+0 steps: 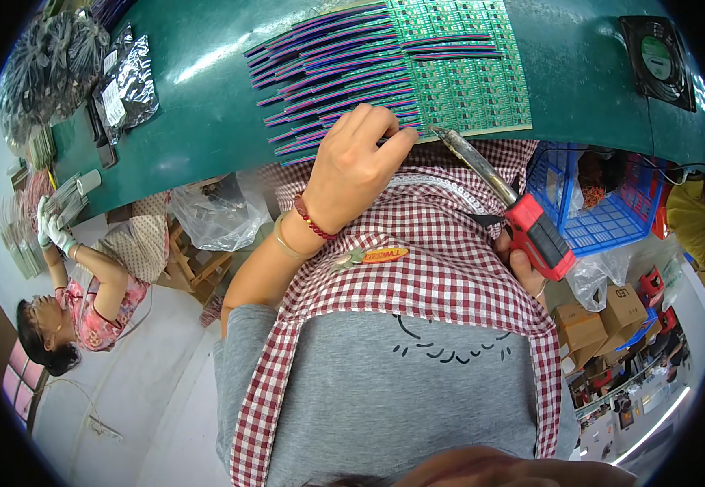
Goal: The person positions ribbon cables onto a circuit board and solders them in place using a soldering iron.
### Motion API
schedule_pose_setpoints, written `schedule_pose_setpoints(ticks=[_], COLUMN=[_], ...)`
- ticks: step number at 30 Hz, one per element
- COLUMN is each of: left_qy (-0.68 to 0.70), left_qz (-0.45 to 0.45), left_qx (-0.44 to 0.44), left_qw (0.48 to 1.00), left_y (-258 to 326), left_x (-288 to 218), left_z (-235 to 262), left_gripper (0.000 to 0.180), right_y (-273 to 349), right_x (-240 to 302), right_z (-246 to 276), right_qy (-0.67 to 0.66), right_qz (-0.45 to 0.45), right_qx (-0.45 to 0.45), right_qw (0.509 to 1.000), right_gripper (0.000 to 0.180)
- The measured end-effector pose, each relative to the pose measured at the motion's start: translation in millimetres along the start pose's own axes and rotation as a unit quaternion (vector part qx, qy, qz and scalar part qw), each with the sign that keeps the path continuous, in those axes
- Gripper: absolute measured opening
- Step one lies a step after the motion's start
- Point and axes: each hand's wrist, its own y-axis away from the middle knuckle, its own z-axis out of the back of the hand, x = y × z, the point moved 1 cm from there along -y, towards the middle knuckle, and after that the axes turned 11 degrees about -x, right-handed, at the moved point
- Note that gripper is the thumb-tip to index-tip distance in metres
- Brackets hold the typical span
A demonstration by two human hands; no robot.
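Note:
A sheet of green circuit boards [470,89] lies at the bench's near edge. Rows of purple, pink and black wire strips [332,65] run leftward from its left side, and a few more strips [454,49] lie across its top. My left hand [361,162] is closed in a pinch over the nearest wire strips at the sheet's lower left corner; its fingertips partly hide what they grip. My right hand [523,268] is wrapped round the red and black handle of a soldering iron [535,231]. The iron's tip touches or hovers by that corner, near my left fingers.
A black fan [657,61] stands at the bench's right, its cord hanging down. Blue crates [608,223] and cardboard boxes [604,325] sit below. Bagged parts [129,89] lie on the left of the green bench [198,105]. A gloved co-worker [97,296] handles wires at far left.

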Motion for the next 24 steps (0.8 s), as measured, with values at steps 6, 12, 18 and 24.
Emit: schedule_pose_setpoints(ticks=[6, 12, 18, 24], left_qy=[-0.001, -0.002, 0.000, 0.000], left_qz=[0.001, 0.005, 0.016, 0.014], left_qx=[0.001, -0.001, 0.007, 0.005], left_qw=[1.000, 1.000, 1.000, 1.000], left_y=[-2, -1, -2, -3], left_x=[0, -1, -1, 0], left_z=[-1, 0, 1, 0], left_gripper=[0.020, 0.019, 0.018, 0.018], right_y=[2, 2, 2, 4], right_x=[3, 3, -1, 4], right_z=[2, -3, -6, -5], right_qy=[0.011, 0.000, 0.026, 0.011], right_qz=[-0.028, -0.013, -0.004, -0.007], right_qx=[-0.021, -0.019, -0.037, -0.052], right_qw=[0.999, 1.000, 0.999, 0.999], right_gripper=[0.038, 0.039, 0.036, 0.033])
